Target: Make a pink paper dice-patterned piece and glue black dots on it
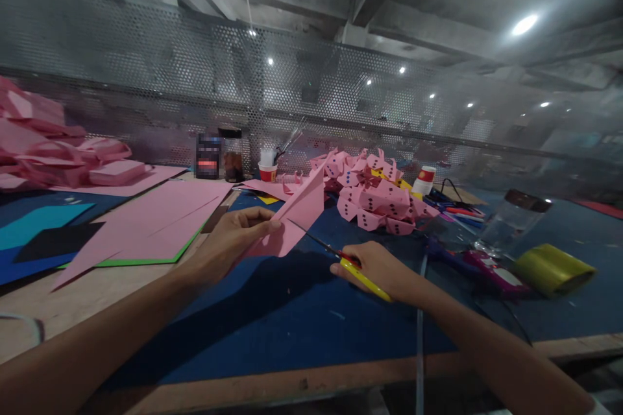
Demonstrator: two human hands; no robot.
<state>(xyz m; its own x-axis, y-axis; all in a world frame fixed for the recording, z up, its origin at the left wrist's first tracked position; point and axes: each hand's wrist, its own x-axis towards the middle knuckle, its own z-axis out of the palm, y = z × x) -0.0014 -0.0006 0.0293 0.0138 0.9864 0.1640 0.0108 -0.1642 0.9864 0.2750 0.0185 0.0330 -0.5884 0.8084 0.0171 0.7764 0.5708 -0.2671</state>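
My left hand (238, 237) pinches a folded sheet of pink paper (304, 207) between thumb and fingers, holding it tilted above the dark blue table surface. My right hand (374, 266) is closed around yellow-handled scissors (365, 280). Their blades point left and meet the lower edge of the pink paper, close to my left thumb. Behind the paper lies a heap of folded pink paper shapes (377, 201) with dark printed dots.
Pink sheets (165, 220) lie at left, near a pile of pink paper pieces (58, 149). Two jars (232, 159) and a paper cup (267, 170) stand behind. At right are a clear jar (511, 224), a yellow roll (552, 270) and a magenta tool (496, 272). A perforated metal screen (302, 84) rises behind.
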